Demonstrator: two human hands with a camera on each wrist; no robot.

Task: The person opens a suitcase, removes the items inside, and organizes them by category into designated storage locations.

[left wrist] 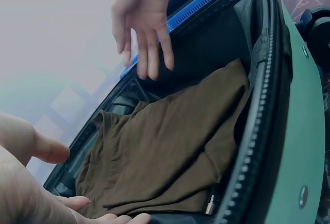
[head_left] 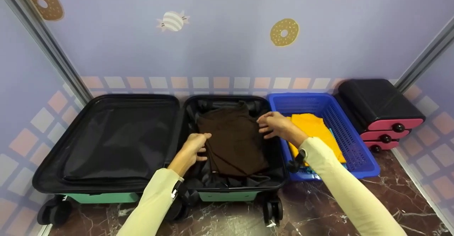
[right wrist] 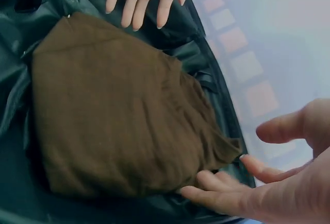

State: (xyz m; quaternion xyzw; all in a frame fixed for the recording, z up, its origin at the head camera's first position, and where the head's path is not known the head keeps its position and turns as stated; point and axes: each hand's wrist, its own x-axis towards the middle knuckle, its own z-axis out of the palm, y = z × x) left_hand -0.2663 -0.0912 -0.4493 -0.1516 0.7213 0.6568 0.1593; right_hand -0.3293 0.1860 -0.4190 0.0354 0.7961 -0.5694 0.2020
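A folded brown garment lies in the right half of an open suitcase, over the black lining. At its left edge is my left hand, fingers spread and relaxed with nothing in them. My right hand hovers by the garment's upper right side, near the suitcase rim, its fingers loosely bent and holding nothing. In the right wrist view, fingertips of the right hand come right at the edge of the brown cloth. The left wrist view shows both hands on opposite sides of the cloth.
The suitcase's other half, with a black cover, lies to the left. Right of the suitcase stands a blue basket with a folded yellow cloth. Beyond it sits a black drawer unit with pink fronts. A patterned wall rises behind.
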